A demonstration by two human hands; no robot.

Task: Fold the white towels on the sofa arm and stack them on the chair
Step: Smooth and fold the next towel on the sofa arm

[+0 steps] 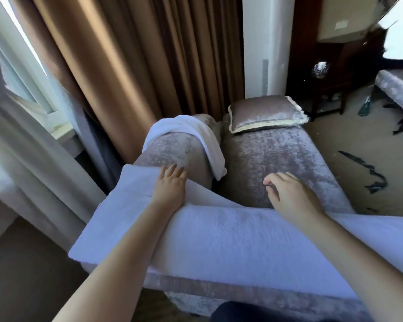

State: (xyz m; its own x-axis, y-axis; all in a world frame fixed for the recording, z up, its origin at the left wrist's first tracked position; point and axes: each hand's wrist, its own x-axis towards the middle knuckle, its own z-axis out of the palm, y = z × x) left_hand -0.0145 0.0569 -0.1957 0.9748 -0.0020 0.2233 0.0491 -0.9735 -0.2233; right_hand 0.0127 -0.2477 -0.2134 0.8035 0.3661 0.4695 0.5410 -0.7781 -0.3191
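A large white towel (219,235) lies spread over the near sofa arm (219,289), running from lower left to right. My left hand (170,184) rests flat on its far left part, fingers straight, near the sofa back. My right hand (286,191) hovers past the towel's far edge above the seat (277,154), fingers loosely curled and holding nothing. A second white towel (196,133) is draped over the rolled sofa back (170,149) further away.
A velvet cushion (265,113) lies at the seat's far end. Brown curtains (126,66) and a window (21,77) stand on the left. A dark wooden table (330,73) and another velvet seat (398,89) are at the right, with dark scraps (368,173) on the carpet.
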